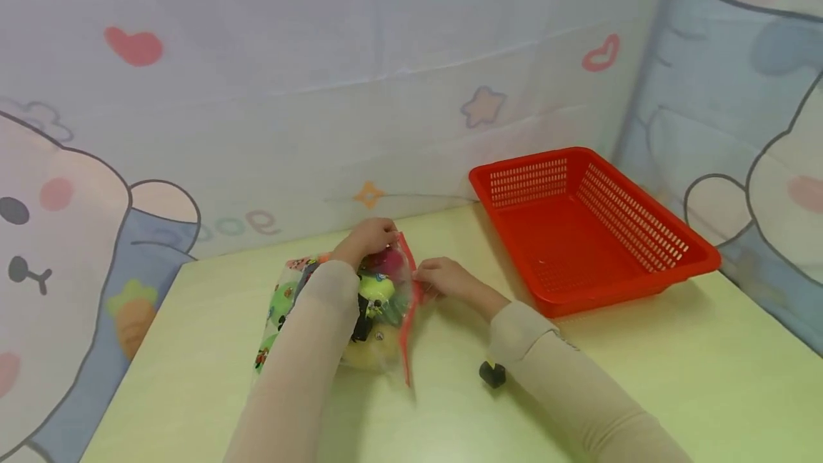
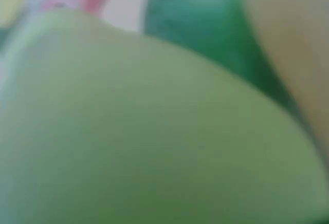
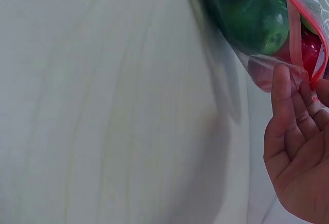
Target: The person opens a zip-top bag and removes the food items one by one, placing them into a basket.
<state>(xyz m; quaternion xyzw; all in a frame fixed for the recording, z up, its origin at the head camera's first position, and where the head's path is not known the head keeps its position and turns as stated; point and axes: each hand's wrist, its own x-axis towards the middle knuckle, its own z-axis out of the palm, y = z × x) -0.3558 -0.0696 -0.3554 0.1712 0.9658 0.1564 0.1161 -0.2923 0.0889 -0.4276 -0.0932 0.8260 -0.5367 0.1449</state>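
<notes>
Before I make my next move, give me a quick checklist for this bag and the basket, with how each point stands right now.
1. Right hand holding the bag: ok, it pinches the red strip.
2. Left hand holding firmly: cannot tell; it is at the strip's far end, its grip partly hidden.
3. Bag sealed along its whole length: cannot tell from these views.
4. Red basket upright and apart from the bag: ok.
5. Table clear beside the right sleeve: not ok, a small black object lies there.
</notes>
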